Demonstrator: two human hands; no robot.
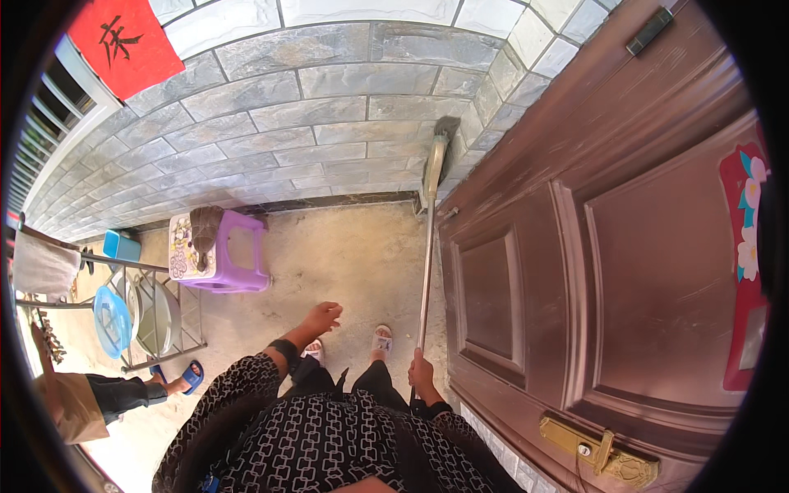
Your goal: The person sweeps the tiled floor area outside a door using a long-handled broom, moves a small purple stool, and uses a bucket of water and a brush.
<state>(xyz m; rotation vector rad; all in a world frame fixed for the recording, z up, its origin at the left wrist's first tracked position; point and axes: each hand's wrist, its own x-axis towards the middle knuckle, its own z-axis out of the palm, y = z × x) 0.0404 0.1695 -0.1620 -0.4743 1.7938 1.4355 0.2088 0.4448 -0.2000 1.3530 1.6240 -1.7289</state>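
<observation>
My right hand (421,370) is wrapped round a long metal pole (426,279) with a pale brush-like head (436,164). The head is raised against the grey stone-tiled wall (329,82) at the corner beside the brown door (625,296). My left hand (325,316) hangs in the air left of the pole, fingers loosely curved and apart, holding nothing. My feet (381,341) in light slippers stand on the concrete floor (337,246).
Left are a purple stool (246,255) bearing a dark brown item, a metal rack (196,324) with basins (111,320) and cloth, and a blue bucket (122,245). Another person's leg and blue slipper (192,378) show lower left. The door has a brass handle (608,452).
</observation>
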